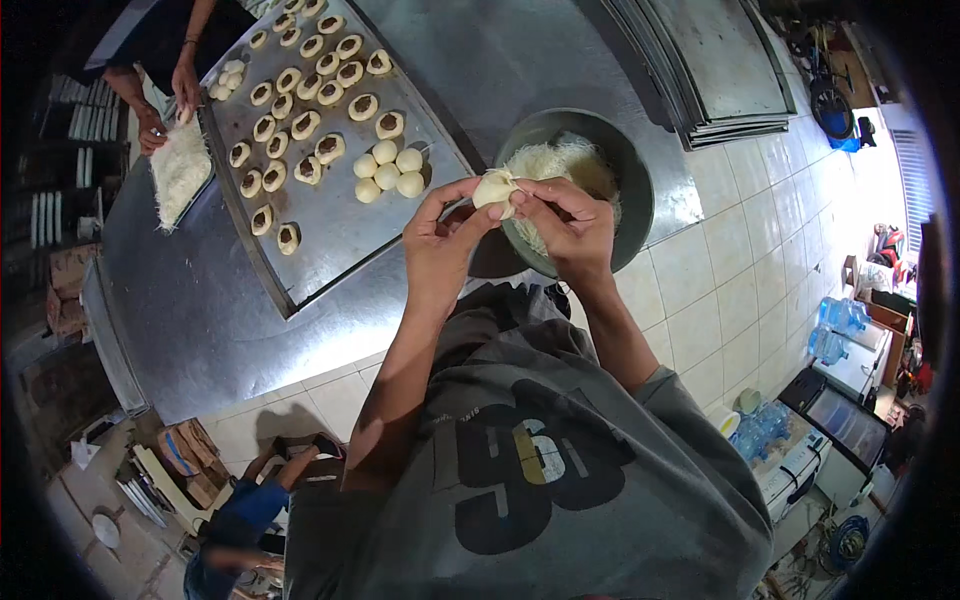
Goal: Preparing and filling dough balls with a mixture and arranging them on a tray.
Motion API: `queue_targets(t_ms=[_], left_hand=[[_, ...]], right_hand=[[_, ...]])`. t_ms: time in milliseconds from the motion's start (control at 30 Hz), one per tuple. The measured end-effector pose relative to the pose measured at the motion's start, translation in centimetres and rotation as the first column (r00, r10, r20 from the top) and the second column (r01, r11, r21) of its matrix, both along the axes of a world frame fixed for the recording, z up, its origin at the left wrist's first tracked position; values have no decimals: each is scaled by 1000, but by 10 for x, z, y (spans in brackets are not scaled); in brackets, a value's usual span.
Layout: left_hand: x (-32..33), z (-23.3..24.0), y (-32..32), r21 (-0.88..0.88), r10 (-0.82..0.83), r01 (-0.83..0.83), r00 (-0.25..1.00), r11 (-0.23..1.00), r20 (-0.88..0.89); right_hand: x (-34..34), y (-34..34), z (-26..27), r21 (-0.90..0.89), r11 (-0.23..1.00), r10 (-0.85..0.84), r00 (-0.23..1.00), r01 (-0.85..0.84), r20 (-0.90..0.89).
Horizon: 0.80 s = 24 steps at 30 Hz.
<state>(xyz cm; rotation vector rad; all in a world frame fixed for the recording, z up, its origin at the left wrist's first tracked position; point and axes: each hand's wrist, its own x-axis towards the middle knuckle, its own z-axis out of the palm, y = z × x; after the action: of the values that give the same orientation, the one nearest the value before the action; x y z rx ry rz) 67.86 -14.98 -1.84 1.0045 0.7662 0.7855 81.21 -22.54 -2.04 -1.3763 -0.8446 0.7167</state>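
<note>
A pale piece of dough (pixel 493 190) is pinched between the fingertips of my left hand (pixel 446 232) and my right hand (pixel 574 225). Both hands hold it up in front of my chest, over the near rim of a round dark bowl (pixel 639 187). Inside that bowl lie pale shreds (pixel 536 161), partly hidden by my right hand. To the left, a large metal tray (pixel 330 225) carries a cluster of several smooth dough balls (pixel 386 176). Beyond them are rows of open dough rounds (pixel 305 125) with dark brown filling in their centres.
Across the steel table (pixel 195 300), another person's hands (pixel 169 112) work at a smaller tray of pale shreds (pixel 180 169). Stacked metal trays (pixel 720 60) stand at the far right. Behind me on the left, a second person (pixel 240 525) is low to the tiled floor (pixel 720 285).
</note>
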Motion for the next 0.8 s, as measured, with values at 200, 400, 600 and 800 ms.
queue_targets(t_ms=[200, 400, 600, 800], left_hand=[[-11, -9, 3, 53, 32, -40, 988, 998, 150], [-15, 7, 4, -142, 114, -108, 993, 984, 30], [-25, 9, 12, -78, 21, -27, 997, 997, -77], [-39, 9, 12, -4, -3, 2, 993, 1000, -118]], right_hand=[[-13, 10, 4, 28, 999, -17, 981, 23, -195], [-16, 17, 2, 149, 989, -52, 939, 1, 341], [-24, 21, 7, 112, 993, -3, 934, -40, 358], [-25, 22, 2, -39, 993, 114, 993, -114, 2]])
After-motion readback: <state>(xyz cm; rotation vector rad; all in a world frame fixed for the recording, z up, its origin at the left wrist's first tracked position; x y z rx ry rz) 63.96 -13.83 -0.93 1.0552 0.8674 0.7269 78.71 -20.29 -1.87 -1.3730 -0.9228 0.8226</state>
